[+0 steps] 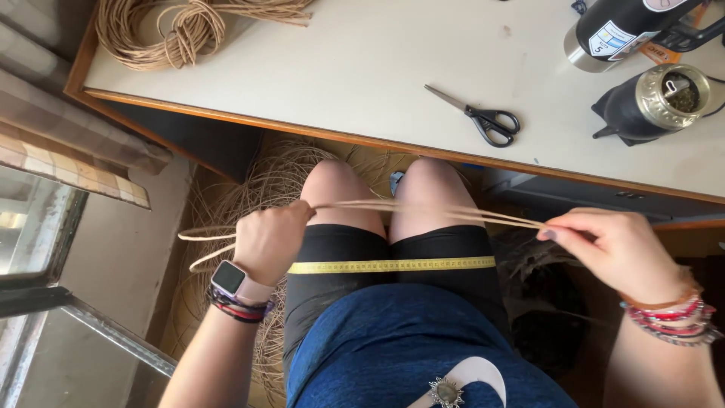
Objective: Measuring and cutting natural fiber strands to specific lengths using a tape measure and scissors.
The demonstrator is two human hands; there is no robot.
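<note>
1. Pale and wide, our bench (362, 68) fills the top of the head view, its wooden edge running just above our bare knees; a window frame and tiled sill lie to our left.

2. On the bench we see black-handled scissors (483, 117), a coil of tan cord (162, 30) at the far left corner, and a dark flask (627, 26) beside a metal-rimmed cup (664, 98) at the far right.

3. Below the bench, a loose heap of the same tan fibre (257, 181) spreads on the floor around our legs.

4. A yellow tape measure (393, 265) lies flat across both thighs, its length running left to right.

5. Our left hand (268, 242), with a watch at the wrist, is closed in a fist around a bundle of strands (423, 210); spare ends loop out past that fist to the left.

6. Our right hand (615, 245) pinches the other end of the strands between thumb and fingertips, the remaining fingers half curled.

7. The strands are stretched between the two hands, over the knees and just above the tape, their long axis almost parallel to it and sloping slightly down toward the right hand. Both hands hold them, one at each end, so neither is nearer; the tape sits closer to the left fist than to the right pinch.
</note>
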